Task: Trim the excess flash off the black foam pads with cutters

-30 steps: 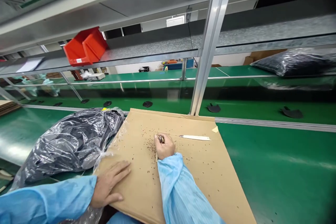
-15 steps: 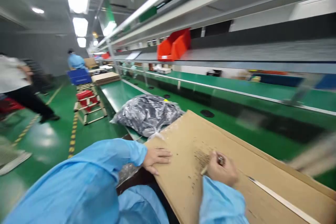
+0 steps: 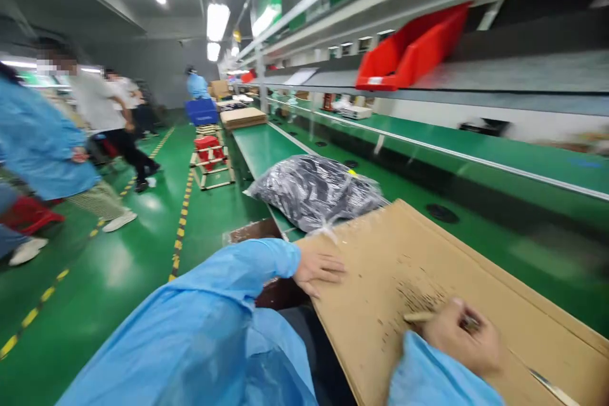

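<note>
The view turns to the aisle (image 3: 157,222), so work perhaps pauses. The right hand (image 3: 469,339) stays curled around dark pieces (image 3: 470,323); the left hand (image 3: 320,268) lies flat on cardboard (image 3: 356,298).

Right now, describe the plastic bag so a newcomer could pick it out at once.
Start at the green bench, then find the brown cardboard sheet under the person's left hand. The plastic bag lies just beyond that hand, by the sheet's far end. Unlike the flat, matte cardboard, it is bulging, shiny and dark, with a yellow spot on top.
</note>
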`<state>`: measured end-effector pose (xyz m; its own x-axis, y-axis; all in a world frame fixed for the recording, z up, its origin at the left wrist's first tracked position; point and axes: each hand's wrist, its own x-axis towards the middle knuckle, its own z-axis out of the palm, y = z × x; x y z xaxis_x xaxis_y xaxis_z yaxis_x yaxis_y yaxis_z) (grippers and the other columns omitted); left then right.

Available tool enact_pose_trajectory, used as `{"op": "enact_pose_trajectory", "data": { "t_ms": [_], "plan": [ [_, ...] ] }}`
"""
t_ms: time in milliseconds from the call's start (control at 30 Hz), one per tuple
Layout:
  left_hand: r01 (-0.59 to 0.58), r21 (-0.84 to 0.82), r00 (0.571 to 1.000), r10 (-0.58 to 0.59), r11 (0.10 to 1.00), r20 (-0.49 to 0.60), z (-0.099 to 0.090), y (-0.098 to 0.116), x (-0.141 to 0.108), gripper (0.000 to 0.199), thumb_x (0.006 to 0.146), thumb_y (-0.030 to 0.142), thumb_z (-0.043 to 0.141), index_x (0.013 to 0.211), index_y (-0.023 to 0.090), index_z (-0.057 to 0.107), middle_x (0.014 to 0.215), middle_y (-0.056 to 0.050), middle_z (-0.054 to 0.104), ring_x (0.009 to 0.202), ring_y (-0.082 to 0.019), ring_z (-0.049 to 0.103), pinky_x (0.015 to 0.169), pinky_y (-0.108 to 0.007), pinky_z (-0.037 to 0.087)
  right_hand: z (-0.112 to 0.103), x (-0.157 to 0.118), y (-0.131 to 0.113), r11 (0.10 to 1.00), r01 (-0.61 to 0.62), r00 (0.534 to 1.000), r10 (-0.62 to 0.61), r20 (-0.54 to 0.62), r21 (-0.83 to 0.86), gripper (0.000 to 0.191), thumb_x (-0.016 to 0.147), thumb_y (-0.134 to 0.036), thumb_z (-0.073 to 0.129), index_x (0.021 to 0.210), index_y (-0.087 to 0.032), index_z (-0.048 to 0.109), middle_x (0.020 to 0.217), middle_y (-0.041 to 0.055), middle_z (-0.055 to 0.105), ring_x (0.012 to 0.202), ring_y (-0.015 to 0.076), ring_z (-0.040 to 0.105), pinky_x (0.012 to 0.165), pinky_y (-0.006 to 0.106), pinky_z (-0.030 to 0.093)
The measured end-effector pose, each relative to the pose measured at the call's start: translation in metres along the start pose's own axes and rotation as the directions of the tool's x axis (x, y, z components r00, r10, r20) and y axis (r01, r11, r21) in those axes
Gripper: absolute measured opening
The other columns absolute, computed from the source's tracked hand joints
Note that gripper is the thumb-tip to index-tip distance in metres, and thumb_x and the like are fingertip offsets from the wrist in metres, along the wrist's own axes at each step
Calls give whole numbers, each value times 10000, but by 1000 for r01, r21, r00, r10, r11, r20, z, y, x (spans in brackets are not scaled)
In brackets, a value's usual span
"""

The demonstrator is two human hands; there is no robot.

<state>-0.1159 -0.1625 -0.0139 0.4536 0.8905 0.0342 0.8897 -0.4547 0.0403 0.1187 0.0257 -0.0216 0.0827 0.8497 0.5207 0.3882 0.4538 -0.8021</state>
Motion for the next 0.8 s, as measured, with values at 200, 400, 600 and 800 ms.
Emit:
{"op": "enact_pose_trajectory", "data": {
  "t_ms": [200, 400, 600, 800],
  "plan": [
    [-80, -68, 991, 72, 994, -113, 10, -9, -5, 811, 789, 589, 457, 1410, 77, 351, 1493, -231, 303, 1414, -343, 227, 1127, -540, 238, -2, 7, -10, 993, 112, 985, -114, -133, -22, 389, 854, -499, 504, 763, -148, 645, 681, 77, 628, 678, 198, 578, 696, 319, 455],
    [-109, -58, 991, 104, 992, -86, 14, -11, -4, 836, 789, 566, 460, 1459, 122, 232, 1502, -221, 284, 1404, -362, 241, 1101, -574, 264, -9, 4, -9, 989, 148, 980, -146, -136, 4, 271, 875, -393, 571, 777, -152, 644, 703, 42, 627, 667, 162, 566, 709, 298, 439],
    [-78, -108, 996, 72, 991, -56, 12, -11, -1, 820, 779, 494, 484, 1471, 140, 224, 1523, -194, 260, 1399, -362, 254, 1089, -572, 294, -12, 6, -10, 988, 151, 987, -150, -52, 19, 139, 877, -279, 603, 803, -165, 636, 699, 17, 604, 654, 142, 538, 709, 293, 426],
    [-57, -76, 997, 53, 996, -47, 11, -11, 0, 770, 783, 447, 548, 1453, 153, 307, 1493, -156, 350, 1392, -318, 296, 1105, -489, 329, -7, 10, -11, 991, 130, 991, -130, 18, -11, 71, 865, -246, 627, 856, -176, 637, 763, 30, 623, 703, 153, 562, 700, 299, 420]
  ]
}}
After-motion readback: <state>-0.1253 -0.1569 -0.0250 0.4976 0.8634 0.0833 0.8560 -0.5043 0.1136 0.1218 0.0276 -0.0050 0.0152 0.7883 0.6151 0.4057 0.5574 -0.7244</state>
